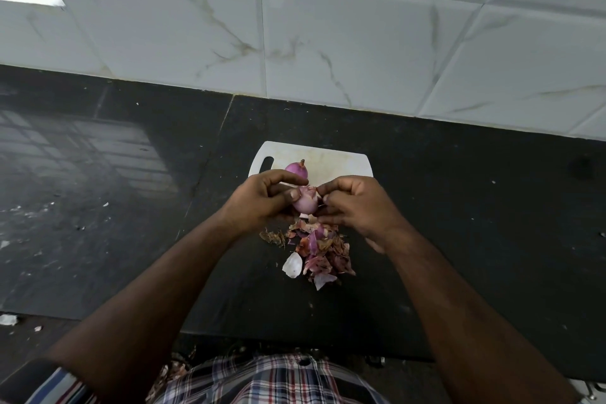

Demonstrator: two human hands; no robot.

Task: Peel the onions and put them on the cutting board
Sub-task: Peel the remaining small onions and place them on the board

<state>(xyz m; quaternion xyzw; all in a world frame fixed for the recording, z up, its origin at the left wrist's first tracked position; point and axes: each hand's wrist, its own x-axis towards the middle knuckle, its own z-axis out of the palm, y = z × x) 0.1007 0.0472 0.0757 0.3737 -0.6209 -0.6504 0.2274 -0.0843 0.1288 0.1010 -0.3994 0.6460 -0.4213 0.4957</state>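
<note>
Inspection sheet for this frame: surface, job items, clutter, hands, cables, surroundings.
Surface: black stone counter, pale specks scattered.
Job's things: white plastic cutting board with one purple onion on it; second, partly peeled onion held above the board's near edge.
Clutter: pile of purple and papery onion skins on the counter.
Grip: left hand holds the onion; right hand pinches skin on it.
Cables: nothing seen.
Surroundings: white marbled wall tiles.
</note>
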